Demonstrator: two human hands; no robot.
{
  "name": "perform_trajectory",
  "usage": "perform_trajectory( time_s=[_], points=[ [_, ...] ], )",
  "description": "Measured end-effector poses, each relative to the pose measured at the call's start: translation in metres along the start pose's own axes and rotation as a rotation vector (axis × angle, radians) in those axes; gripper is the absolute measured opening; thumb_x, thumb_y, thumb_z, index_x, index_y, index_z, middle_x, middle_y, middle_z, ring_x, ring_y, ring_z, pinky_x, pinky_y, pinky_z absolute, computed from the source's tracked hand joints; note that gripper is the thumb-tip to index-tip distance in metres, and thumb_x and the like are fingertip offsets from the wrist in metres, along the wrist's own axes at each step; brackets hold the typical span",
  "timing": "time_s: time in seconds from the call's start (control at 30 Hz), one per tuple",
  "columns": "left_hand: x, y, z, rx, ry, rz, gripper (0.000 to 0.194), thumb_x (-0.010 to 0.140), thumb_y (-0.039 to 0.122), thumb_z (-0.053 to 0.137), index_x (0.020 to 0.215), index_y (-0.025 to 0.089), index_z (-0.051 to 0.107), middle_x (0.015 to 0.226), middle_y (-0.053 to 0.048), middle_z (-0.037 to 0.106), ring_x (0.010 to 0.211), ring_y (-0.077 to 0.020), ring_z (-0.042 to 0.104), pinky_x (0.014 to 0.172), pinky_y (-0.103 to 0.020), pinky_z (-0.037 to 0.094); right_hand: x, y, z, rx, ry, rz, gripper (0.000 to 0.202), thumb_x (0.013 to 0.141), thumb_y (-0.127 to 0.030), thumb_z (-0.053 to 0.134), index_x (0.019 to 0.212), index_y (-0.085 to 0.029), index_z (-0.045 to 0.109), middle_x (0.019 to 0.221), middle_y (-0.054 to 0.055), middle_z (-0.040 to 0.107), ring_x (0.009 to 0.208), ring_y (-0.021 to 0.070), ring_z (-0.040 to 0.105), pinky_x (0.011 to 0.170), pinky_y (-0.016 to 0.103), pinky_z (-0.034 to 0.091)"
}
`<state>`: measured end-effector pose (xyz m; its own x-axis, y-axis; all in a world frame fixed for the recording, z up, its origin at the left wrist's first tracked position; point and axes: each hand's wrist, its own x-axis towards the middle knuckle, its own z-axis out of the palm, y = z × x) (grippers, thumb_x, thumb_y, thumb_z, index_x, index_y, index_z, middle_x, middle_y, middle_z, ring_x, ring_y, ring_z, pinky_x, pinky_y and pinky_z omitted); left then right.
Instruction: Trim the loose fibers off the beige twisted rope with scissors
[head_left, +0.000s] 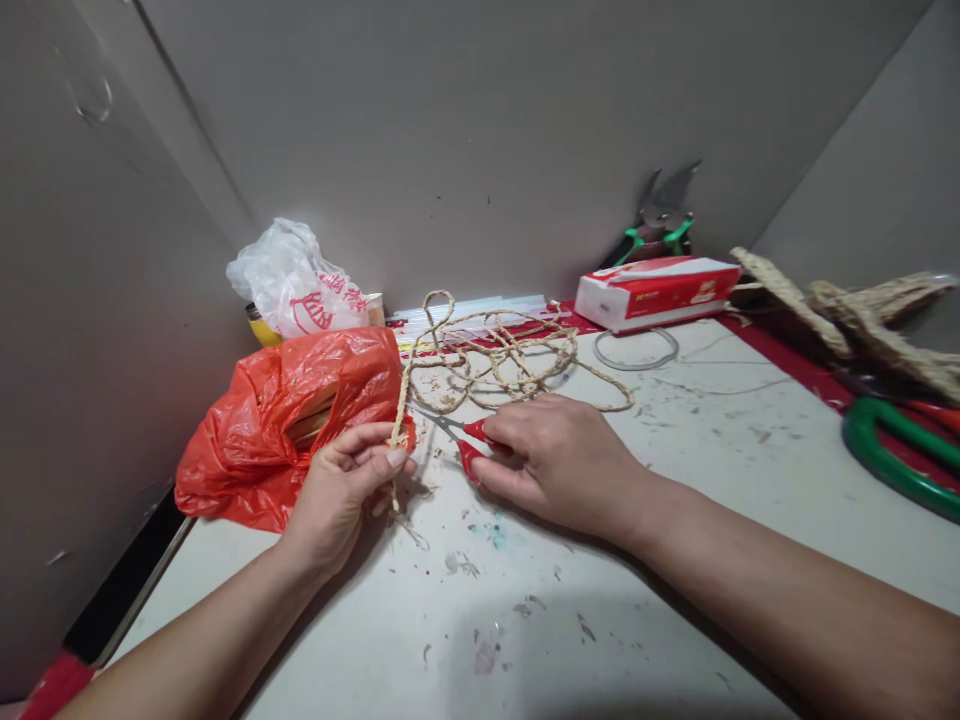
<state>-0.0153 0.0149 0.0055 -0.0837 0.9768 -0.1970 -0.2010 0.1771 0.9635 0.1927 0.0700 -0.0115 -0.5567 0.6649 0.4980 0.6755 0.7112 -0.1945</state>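
My left hand (352, 475) pinches a thin twisted straw rope (401, 405) near its frayed lower end, between thumb and fingers. The rope rises from the fingers and runs back into a loose tangle of loops on the table. In my right hand (562, 460) are small scissors (471, 450) with red handles. Their blades are parted and point left, close beside the upright stretch of rope. Whether the blades touch the rope I cannot tell. Just left of my left hand lies an orange-red plastic bag (247, 430) with pale strips inside.
A white plastic bag (292, 280) stands behind the red one. Along the back are clear sticks (495, 308), a red-white box (660, 292) and green-handled pruning shears (664, 215). Thick braided straw (877, 310) and a green handle (900, 455) lie right. Scraps litter the white tabletop (540, 660).
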Motion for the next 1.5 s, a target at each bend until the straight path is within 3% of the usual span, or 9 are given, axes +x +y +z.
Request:
perform_trajectory(
  time_s=[0.17, 0.4, 0.63, 0.87, 1.17, 1.5],
  points=[
    [-0.0003, -0.0008, -0.0009, -0.009, -0.022, -0.021, 0.024, 0.069, 0.022, 0.076, 0.092, 0.018, 0.067, 0.067, -0.001, 0.068, 0.045, -0.0022, 0.043, 0.041, -0.013, 0.030, 0.0014, -0.0033, -0.0027, 0.016, -0.083, -0.008, 0.026, 0.077, -0.041, 0.055, 0.067, -0.019, 0.062, 0.064, 0.002, 0.062, 0.058, 0.0135, 0.048, 0.060, 0.028, 0.027],
    [-0.0010, 0.0023, -0.0012, -0.074, -0.085, -0.074, 0.030, 0.072, 0.020, 0.073, 0.101, 0.016, 0.067, 0.071, -0.003, 0.067, 0.049, -0.0036, 0.047, 0.043, -0.014, 0.035, 0.0012, 0.0009, 0.0010, -0.017, -0.127, -0.070, 0.032, 0.087, -0.034, 0.049, 0.062, -0.018, 0.061, 0.060, 0.001, 0.062, 0.056, 0.0122, 0.048, 0.062, 0.029, 0.028],
    [0.0015, 0.0038, -0.0037, -0.154, -0.170, -0.106, 0.034, 0.075, 0.018, 0.070, 0.109, 0.015, 0.066, 0.080, -0.004, 0.067, 0.063, -0.0074, 0.057, 0.057, -0.019, 0.049, 0.0010, 0.0037, 0.0023, -0.020, -0.066, -0.015, 0.034, 0.086, -0.035, 0.049, 0.059, -0.018, 0.059, 0.058, 0.000, 0.061, 0.052, 0.0114, 0.045, 0.059, 0.028, 0.027],
    [0.0017, 0.0050, -0.0043, -0.179, -0.215, -0.118, 0.029, 0.080, 0.018, 0.066, 0.109, 0.017, 0.065, 0.077, -0.003, 0.066, 0.062, -0.0078, 0.059, 0.058, -0.018, 0.049, -0.0005, 0.0016, 0.0014, 0.113, -0.049, -0.135, 0.025, 0.081, -0.033, 0.052, 0.062, -0.018, 0.058, 0.056, -0.001, 0.058, 0.054, 0.0110, 0.045, 0.062, 0.027, 0.029],
    [0.0014, 0.0054, -0.0045, -0.193, -0.254, -0.093, 0.033, 0.085, 0.019, 0.058, 0.118, 0.021, 0.061, 0.067, 0.000, 0.062, 0.046, -0.0052, 0.051, 0.043, -0.015, 0.040, -0.0007, -0.0001, 0.0001, 0.160, -0.145, -0.100, 0.024, 0.077, -0.035, 0.053, 0.060, -0.018, 0.057, 0.056, -0.001, 0.058, 0.055, 0.0115, 0.044, 0.060, 0.028, 0.028],
    [0.0003, 0.0073, -0.0049, -0.210, -0.298, -0.066, 0.048, 0.080, 0.011, 0.063, 0.126, 0.017, 0.054, 0.084, -0.003, 0.064, 0.059, -0.0064, 0.054, 0.051, -0.017, 0.048, 0.0004, 0.0018, -0.0001, 0.151, -0.147, -0.070, 0.026, 0.078, -0.036, 0.051, 0.059, -0.018, 0.055, 0.057, 0.000, 0.058, 0.054, 0.0114, 0.043, 0.061, 0.028, 0.029]
  ],
)
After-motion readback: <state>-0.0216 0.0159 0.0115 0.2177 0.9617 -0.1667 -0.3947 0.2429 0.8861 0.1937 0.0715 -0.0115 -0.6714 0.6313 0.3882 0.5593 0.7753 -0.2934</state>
